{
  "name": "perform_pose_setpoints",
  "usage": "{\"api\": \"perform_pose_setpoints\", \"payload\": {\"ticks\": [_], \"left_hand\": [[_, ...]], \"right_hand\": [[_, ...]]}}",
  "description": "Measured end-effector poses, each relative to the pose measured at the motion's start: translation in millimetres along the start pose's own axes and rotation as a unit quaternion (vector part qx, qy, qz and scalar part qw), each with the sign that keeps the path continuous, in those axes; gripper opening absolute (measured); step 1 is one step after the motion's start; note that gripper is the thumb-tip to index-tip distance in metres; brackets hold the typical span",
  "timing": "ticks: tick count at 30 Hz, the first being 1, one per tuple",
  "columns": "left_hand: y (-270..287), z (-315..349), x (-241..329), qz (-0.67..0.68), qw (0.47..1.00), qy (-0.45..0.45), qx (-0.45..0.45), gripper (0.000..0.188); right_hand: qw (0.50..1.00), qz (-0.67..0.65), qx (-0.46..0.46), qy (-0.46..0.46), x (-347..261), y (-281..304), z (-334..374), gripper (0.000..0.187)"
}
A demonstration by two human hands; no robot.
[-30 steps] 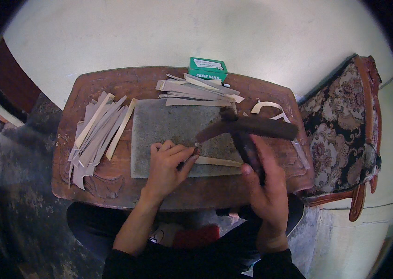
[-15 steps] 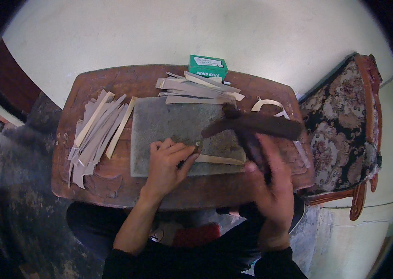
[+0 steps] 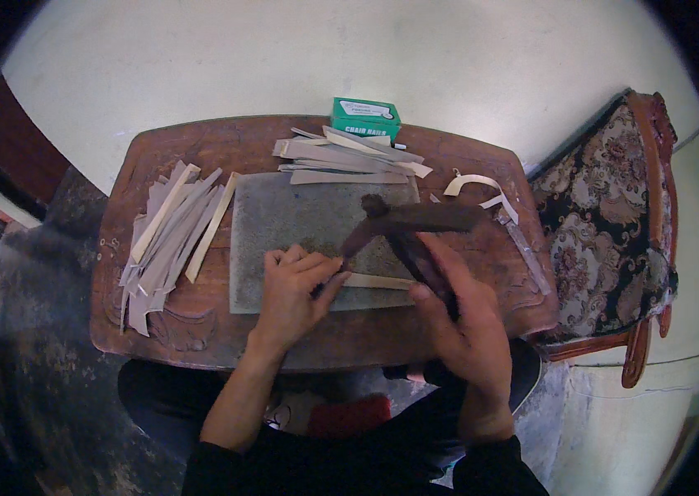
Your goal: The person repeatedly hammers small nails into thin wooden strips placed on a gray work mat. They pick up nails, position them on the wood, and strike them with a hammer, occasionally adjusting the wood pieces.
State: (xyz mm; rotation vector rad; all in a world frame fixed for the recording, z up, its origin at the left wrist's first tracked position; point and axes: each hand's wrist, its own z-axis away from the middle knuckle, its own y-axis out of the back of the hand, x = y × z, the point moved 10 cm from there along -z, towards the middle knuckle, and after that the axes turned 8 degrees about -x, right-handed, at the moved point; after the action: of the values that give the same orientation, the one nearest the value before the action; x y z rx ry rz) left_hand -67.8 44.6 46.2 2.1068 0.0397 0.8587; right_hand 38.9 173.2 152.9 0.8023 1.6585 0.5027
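My left hand (image 3: pixel 296 285) is closed at the end of a pale beige strip (image 3: pixel 378 282), thumb and forefinger pinched together. The strip lies flat across a grey stone-like slab (image 3: pixel 271 223) and runs off to the right. In my right hand (image 3: pixel 469 322) is a dark hammer (image 3: pixel 428 218), held by its handle with the head tilted over the slab. One narrow tip of the head comes down right at my left fingertips. It hides whatever small piece is pinched there.
The slab rests on a carved brown wooden table (image 3: pixel 192 318). Grey and beige strips lie piled at left (image 3: pixel 176 227) and at the back (image 3: pixel 341 157), near a green box (image 3: pixel 366 117). Curved strips (image 3: pixel 482 183) lie at right, beside a floral upholstered chair (image 3: pixel 602 240).
The hammer has swung down and left, so its tip now covers the small round stud seen before at my left fingertips. My left hand has barely moved.
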Motion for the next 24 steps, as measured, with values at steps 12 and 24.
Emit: {"api": "perform_pose_setpoints", "payload": {"ticks": [12, 24], "left_hand": [[1, -1, -2, 0.025, 1.0, 0.017, -0.004, 0.016], [0, -1, -23, 0.168, 0.98, 0.107, 0.001, 0.012]], "right_hand": [[0.981, -0.165, 0.064, -0.085, 51, -16, -9, 0.05], [0.869, -0.452, 0.04, -0.195, 131, -100, -23, 0.056]]}}
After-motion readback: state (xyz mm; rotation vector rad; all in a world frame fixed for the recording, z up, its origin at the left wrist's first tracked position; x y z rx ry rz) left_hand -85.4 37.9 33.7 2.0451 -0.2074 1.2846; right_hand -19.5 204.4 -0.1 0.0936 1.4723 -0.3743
